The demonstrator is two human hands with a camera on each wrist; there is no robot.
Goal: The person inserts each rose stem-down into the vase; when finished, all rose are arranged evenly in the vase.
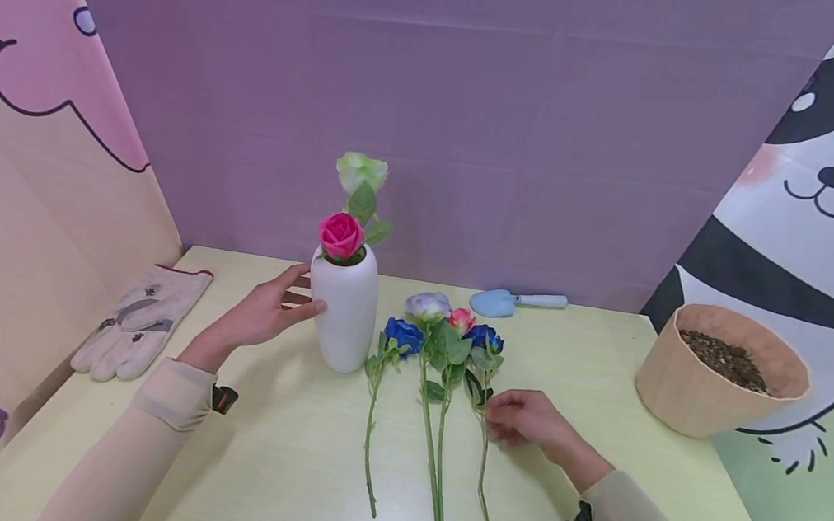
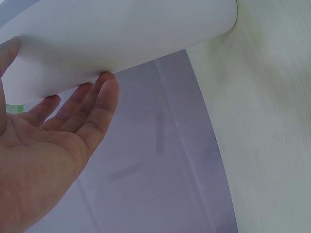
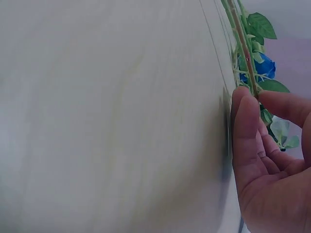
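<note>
A white vase (image 1: 344,320) stands upright left of the middle, holding a hot-pink rose (image 1: 341,235) and a pale green flower (image 1: 361,173). My left hand (image 1: 274,310) touches the vase's left side, its fingers loosely extended; in the left wrist view the fingertips (image 2: 108,80) meet the vase's white wall (image 2: 131,29). Over on the right, my right hand (image 1: 525,419) pinches the stem of a dark blue flower (image 1: 485,338) between thumb and index finger. The right wrist view shows this stem (image 3: 245,53) at the fingertips. That flower lies along the table.
Beside it lie another blue flower (image 1: 405,335), a pale lilac flower (image 1: 428,304) and a pink flower (image 1: 461,321). A light blue trowel (image 1: 495,302) rests at the back. Work gloves (image 1: 143,323) lie left; a tan pot (image 1: 695,401) of soil stands right.
</note>
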